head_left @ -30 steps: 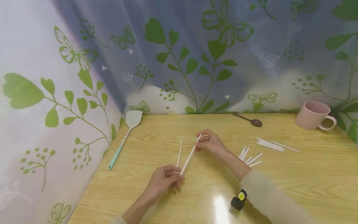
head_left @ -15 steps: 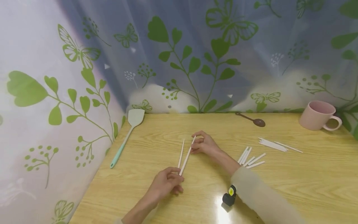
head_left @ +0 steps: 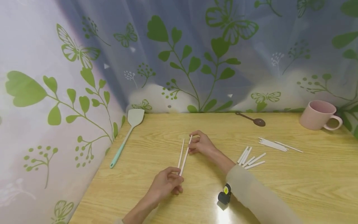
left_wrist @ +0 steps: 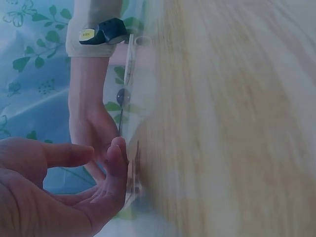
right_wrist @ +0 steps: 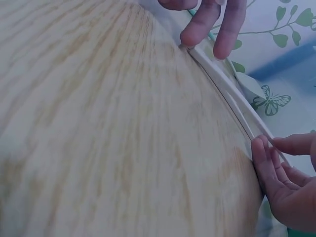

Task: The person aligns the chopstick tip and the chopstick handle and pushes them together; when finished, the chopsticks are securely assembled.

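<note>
For steadiness, probably, my right hand [head_left: 203,145] pinches one white stick [head_left: 185,159]; whether my left hand [head_left: 165,183] grips, I cannot tell.

Soft, fairly bright light fills the head view, warming the pale yellow wood-grain desk [head_left: 313,180]. A white glare shines on its near part, just below a small black wrist-worn device [head_left: 224,194], and a faint shadow lies beside the beige fabric sleeve [head_left: 257,193]. Behind, the blue-and-white leaf-printed fabric curtain [head_left: 179,71] looks dimmer, darkest in its blue area. Surface detail on the slender white sticks [head_left: 185,155] washes out. Both wrist views are hazier, with a cool bluish cast. In the left, wood grain smears softly; in the right, grain reads clearer and the desk's outline bows.
</note>
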### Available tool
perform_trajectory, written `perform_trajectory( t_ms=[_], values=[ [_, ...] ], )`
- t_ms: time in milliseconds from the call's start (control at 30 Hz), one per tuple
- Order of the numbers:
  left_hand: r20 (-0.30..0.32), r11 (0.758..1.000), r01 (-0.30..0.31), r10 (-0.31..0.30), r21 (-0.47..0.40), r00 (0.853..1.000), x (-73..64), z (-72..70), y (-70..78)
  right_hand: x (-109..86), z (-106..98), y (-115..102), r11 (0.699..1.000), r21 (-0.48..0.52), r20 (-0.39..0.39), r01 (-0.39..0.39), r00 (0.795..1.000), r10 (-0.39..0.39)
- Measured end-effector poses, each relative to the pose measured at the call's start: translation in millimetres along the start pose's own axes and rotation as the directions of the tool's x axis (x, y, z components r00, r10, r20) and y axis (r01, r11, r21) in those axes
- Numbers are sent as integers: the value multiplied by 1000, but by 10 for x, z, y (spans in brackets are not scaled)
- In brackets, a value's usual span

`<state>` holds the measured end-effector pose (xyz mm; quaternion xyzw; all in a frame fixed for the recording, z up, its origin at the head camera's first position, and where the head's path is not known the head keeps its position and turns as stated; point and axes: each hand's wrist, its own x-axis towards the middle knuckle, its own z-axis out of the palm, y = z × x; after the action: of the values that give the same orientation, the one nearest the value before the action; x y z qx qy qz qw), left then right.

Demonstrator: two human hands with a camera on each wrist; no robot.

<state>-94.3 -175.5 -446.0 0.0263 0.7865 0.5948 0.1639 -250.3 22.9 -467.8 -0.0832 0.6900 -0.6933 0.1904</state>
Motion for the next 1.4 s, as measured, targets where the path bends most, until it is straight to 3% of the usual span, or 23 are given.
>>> perform_trajectory(
  t_ms=[233,867,1400],
  values=[
    [4,1000,-21,21,18,1000,26,16,-3,-6,53,-7,998,-64,-22,6,1000,-8],
    [5,1000,2,-3,24,1000,36,7,16,-50,126,3,989,-145,-67,28,997,-38],
    [4,997,-19,19,77,1000,75,-4,73,-79,51,-37,993,-117,17,-4,1000,6]
  ],
)
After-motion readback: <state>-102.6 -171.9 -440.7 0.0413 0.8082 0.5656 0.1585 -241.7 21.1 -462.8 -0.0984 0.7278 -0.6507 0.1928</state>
